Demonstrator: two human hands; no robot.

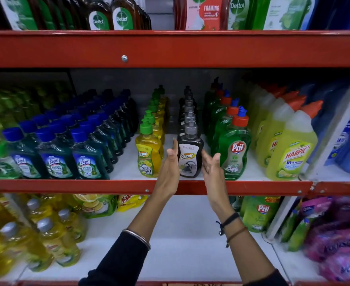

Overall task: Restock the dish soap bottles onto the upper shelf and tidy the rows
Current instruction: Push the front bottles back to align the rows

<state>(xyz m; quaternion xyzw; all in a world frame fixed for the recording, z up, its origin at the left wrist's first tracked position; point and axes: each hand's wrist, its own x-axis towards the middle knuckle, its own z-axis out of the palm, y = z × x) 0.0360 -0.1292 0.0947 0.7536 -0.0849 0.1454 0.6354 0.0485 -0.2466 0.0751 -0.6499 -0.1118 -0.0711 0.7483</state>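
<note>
A row of black dish soap bottles runs back on the middle shelf [128, 185]; its front bottle [189, 155] stands upright at the shelf edge. My left hand [170, 166] is open with a flat palm just left of that bottle. On the bottle's other side my right hand [211, 165] is open too, palm turned inward. Neither hand grips the bottle; whether the palms touch it I cannot tell. A yellow dish soap row [148, 153] stands to the left, a green Pril row [231, 153] to the right.
Dark blue-capped Lizol bottles [54, 155] fill the left of the shelf, yellow Harpic bottles [289, 153] the right. Dettol bottles [121, 17] stand above the red beam. Below are yellow bottles [52, 238], a Pril pouch [258, 213] and pink packs [335, 240].
</note>
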